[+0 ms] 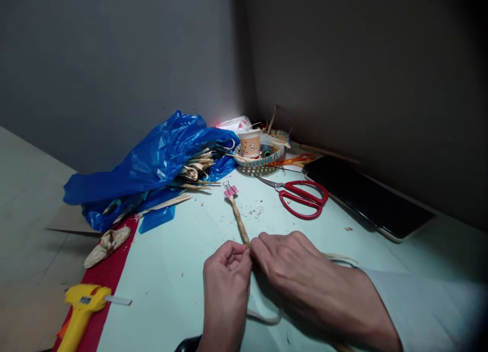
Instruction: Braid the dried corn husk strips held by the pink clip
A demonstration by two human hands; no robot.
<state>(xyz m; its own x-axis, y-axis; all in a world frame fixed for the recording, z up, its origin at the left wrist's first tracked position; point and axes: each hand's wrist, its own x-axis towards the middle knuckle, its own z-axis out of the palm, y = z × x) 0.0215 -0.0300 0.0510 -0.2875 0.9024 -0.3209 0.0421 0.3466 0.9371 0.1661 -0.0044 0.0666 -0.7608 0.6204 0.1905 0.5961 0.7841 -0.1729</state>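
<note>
A thin twisted tan cord (240, 221) runs from a pink binder clip (231, 191) down to my two hands, which meet at its lower end. My left hand (227, 270) pinches the cord between thumb and forefinger. Right beside it, my right hand (292, 263) has its fingers closed at the same spot, their tips mostly hidden behind the hand. A pale strip (263, 319) curves on the table below, between the hands. More pale strands (341, 258) stick out behind the right wrist.
Red-handled scissors (303, 197) lie beyond my right hand, near a black tablet-like object (366, 197). A woven basket (259, 161) holds a paper cup (250, 142). A blue plastic bag (152, 159) with dry strips is at the left, a yellow glue gun (82, 306) at the lower left.
</note>
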